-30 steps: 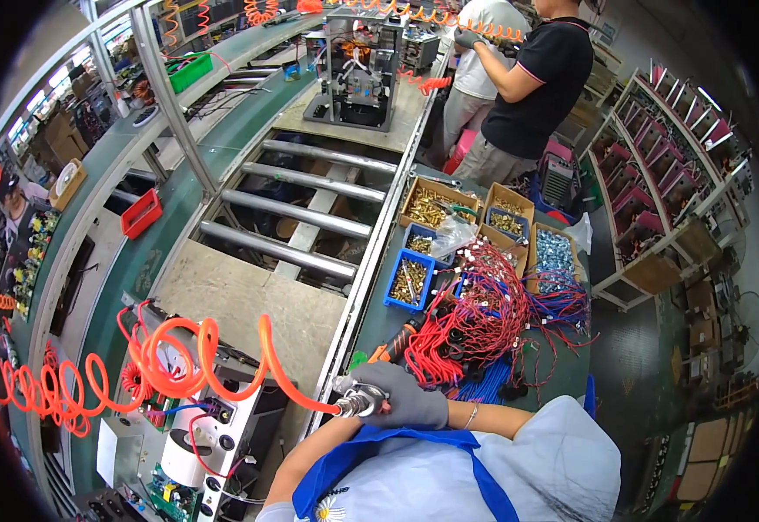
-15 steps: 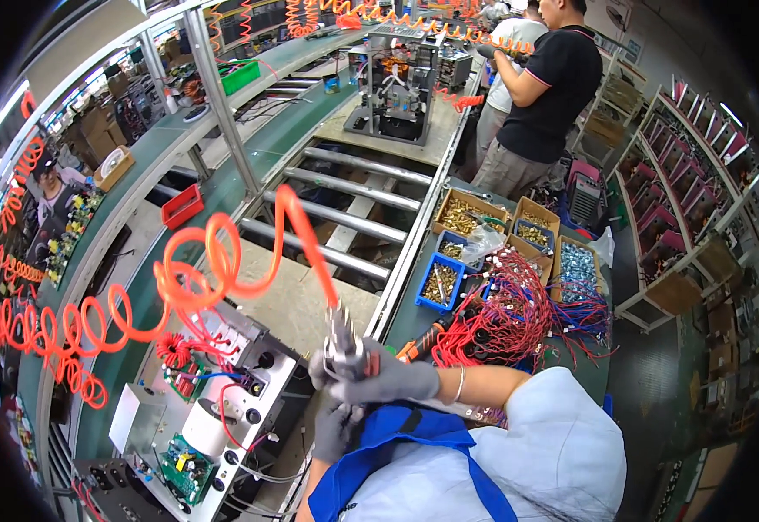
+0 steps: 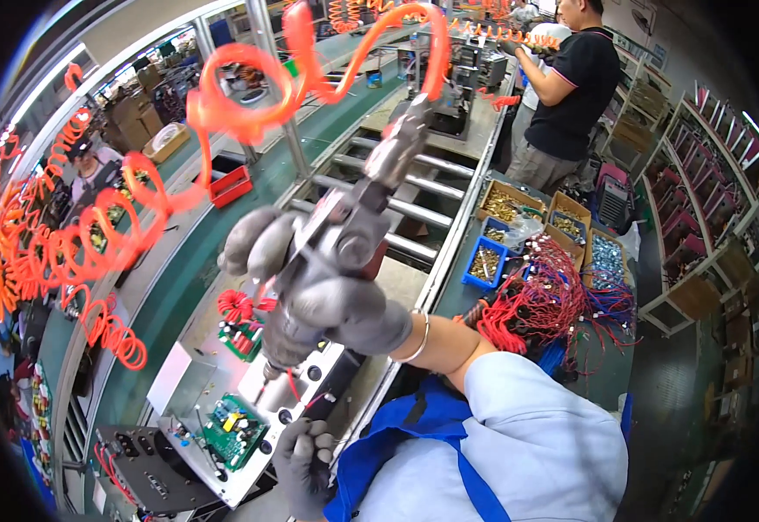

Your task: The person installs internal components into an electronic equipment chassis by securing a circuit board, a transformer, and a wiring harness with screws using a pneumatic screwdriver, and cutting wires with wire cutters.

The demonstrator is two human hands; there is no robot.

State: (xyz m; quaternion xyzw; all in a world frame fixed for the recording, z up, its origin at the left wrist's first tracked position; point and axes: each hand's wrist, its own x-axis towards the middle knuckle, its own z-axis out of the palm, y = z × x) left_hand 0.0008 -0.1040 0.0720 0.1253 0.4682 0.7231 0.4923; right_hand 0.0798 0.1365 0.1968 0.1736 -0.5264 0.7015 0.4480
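Observation:
Gripped in my gloved right hand point(image 3: 344, 309) is a dark metal air screwdriver point(image 3: 357, 248), large and close to view. From its upper end runs an orange coiled air hose point(image 3: 244, 96). Its bit points down over the white metal chassis point(image 3: 253, 461), which bears a green circuit board point(image 3: 233, 424). Whether the bit touches anything there I cannot tell. Beside the chassis's near right edge my gloved left hand point(image 3: 305, 457) is closed, its fingers curled. What it holds, if anything, is hidden. A black panel point(image 3: 155, 474) with sockets stands at the chassis's left end.
On the right bench lie red and blue wire bundles point(image 3: 545, 296), a blue bin point(image 3: 486, 263) of brass fittings and several cardboard boxes point(image 3: 511, 202). Metal rollers point(image 3: 414, 211) run ahead. A red tray point(image 3: 230, 186) sits left. A person point(image 3: 571, 96) in black stands ahead right.
My hands, earlier together at the screwdriver, are now apart. The right has lifted the tool up and over the chassis, bit downward; the left has dropped lower beside the chassis. The hose has swung up.

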